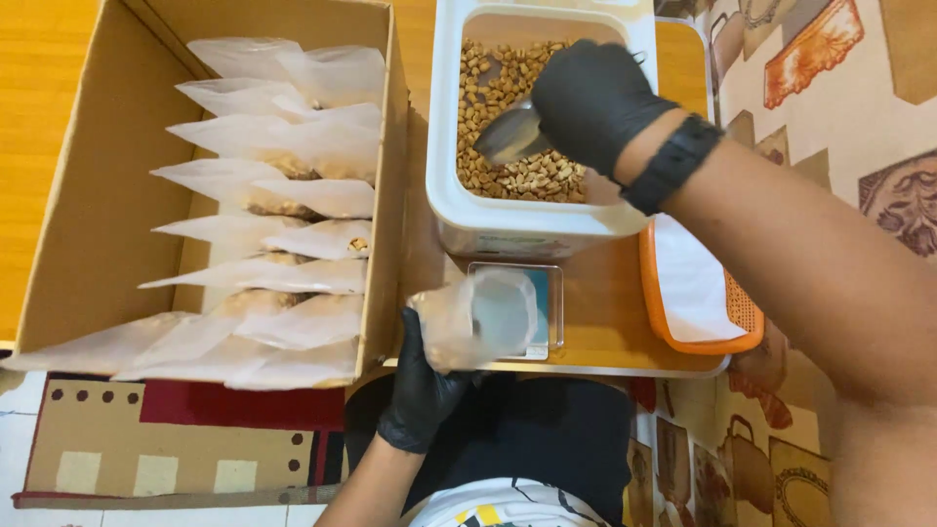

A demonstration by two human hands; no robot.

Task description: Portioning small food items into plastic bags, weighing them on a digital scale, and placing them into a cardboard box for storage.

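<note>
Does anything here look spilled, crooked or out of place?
Nothing spilled. The only untidy thing: the filled bags in the cardboard box lie slumped and overlapping, the nearest ones hanging over its front edge.

The cardboard box (98, 185) serves as landmark. It stands open on a wooden table (605, 312), and filled clear bags (283, 234) lie in it in an overlapping row along its right wall, their tops spilling over its near edge. Right of the box, past other things, an orange basket (727, 327) sits at the table's far right edge with a white sheet (688, 283) lying in it. Below the box, a patterned mat (146, 439) in tan, red and cream shows on the floor. Far right of the box, beyond the table, lies a rug (849, 88) with orange and brown motifs.
</note>
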